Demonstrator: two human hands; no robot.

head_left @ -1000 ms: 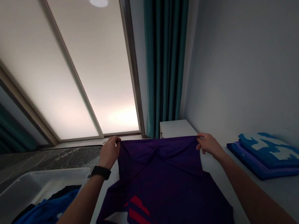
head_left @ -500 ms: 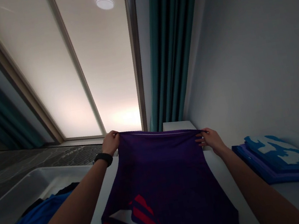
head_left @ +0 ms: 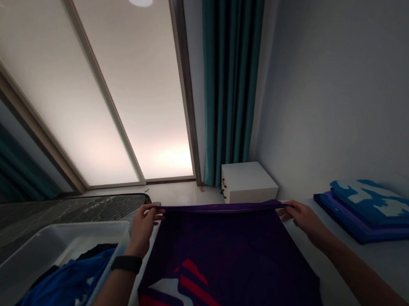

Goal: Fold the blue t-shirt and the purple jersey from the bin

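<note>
Currently left hand (head_left: 144, 231) and right hand (head_left: 305, 219) pinch far corners of smooth purple garment (head_left: 247, 266), each grip closed; it's stretched over surface (head_left: 388, 268) between translucent plastic bin (head_left: 58, 239), left, and squarish folded stack (head_left: 379, 210), right.

We look through one camera on the person's head, facing forward and down across the shirt (head_left: 247, 266) to the panels (head_left: 146, 100) beyond. We are near enough that the lower edge cuts the shirt off; the wall (head_left: 351, 71) fills our right.
</note>
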